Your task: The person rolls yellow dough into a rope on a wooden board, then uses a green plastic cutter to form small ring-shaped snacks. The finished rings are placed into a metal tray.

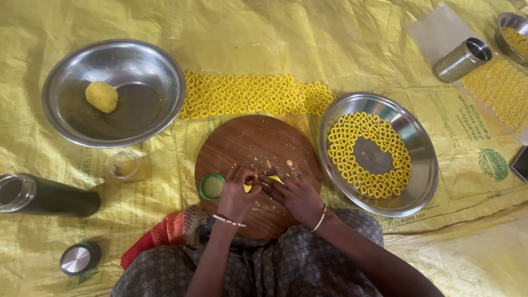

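Note:
My left hand (237, 193) and my right hand (295, 192) meet over the near half of a round wooden board (250, 144). Between their fingertips they pinch a thin strip of yellow dough (254, 185). Yellow crumbs lie scattered on the board. Just left of my left hand, a small green ring cutter (211, 186) rests on the board's edge. To the right, a steel plate (421, 159) holds several yellow dough rings set in circles. Rows of dough rings (253, 94) lie on the yellow sheet beyond the board.
A steel bowl (159, 71) at the far left holds a yellow dough ball (102, 97). A small glass cup (124, 165), a dark bottle (47, 195) on its side and its lid (80, 258) are at left. At far right are a steel tumbler (462, 59), more rings (498, 88) and another bowl (509, 25).

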